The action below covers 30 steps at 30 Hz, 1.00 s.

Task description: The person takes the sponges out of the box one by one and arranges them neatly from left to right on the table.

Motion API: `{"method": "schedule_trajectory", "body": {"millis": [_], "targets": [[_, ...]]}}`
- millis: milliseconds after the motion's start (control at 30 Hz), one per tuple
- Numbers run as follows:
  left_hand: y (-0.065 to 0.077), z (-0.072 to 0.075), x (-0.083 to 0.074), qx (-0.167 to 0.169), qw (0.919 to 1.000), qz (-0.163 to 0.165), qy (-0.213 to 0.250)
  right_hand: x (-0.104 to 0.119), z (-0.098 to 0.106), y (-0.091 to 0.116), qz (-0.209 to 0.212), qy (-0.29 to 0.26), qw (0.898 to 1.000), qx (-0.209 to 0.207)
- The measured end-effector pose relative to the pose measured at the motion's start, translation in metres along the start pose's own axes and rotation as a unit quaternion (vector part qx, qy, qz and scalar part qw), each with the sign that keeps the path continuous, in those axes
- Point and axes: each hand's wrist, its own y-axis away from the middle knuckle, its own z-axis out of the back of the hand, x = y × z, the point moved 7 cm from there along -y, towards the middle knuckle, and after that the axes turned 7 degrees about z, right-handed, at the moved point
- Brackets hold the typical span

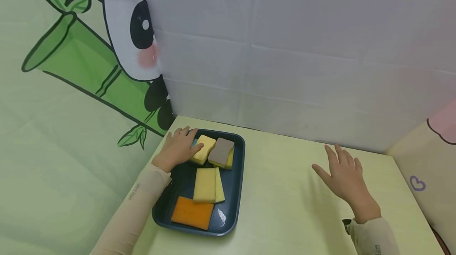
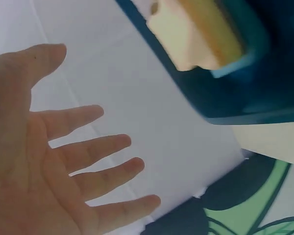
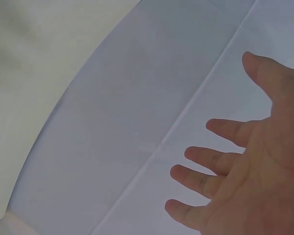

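My left hand hovers over the far left corner of a dark blue tray, fingers spread and holding nothing. Closest to its thumb is a pale yellow sponge, with a bit of blue showing beside it. To the right, a grey-topped sponge overlaps a yellow piece. Lower in the tray, a yellow sponge lies partly over a thinner yellow piece. An orange sponge lies at the near end. Over the table's right side, my right hand is raised, its fingers apart and grasping nothing.
The tray stands on the left side of a pale yellow-green table. A white cloth backdrop rises behind the far edge. Cloth printed with a panda and green bamboo hangs at the left; more cloth borders the right.
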Motion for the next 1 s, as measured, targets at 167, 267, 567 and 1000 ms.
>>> {"method": "schedule_trajectory", "body": {"millis": [167,267,567,1000], "targets": [[-0.003,-0.009,0.013,0.009,0.9998,0.010,0.013,-0.001,-0.001,0.001,-0.002,0.000,1.000,0.009],[-0.005,-0.019,0.023,0.033,0.9989,0.021,0.024,-0.002,-0.002,0.001,-0.003,-0.002,1.000,0.012],[-0.005,-0.039,0.045,0.076,0.9964,0.022,0.031,0.000,-0.005,0.003,-0.007,0.001,1.000,0.015],[-0.009,-0.045,0.059,0.074,0.9971,0.009,0.016,0.014,-0.017,0.002,0.008,0.002,1.000,0.026]]}}
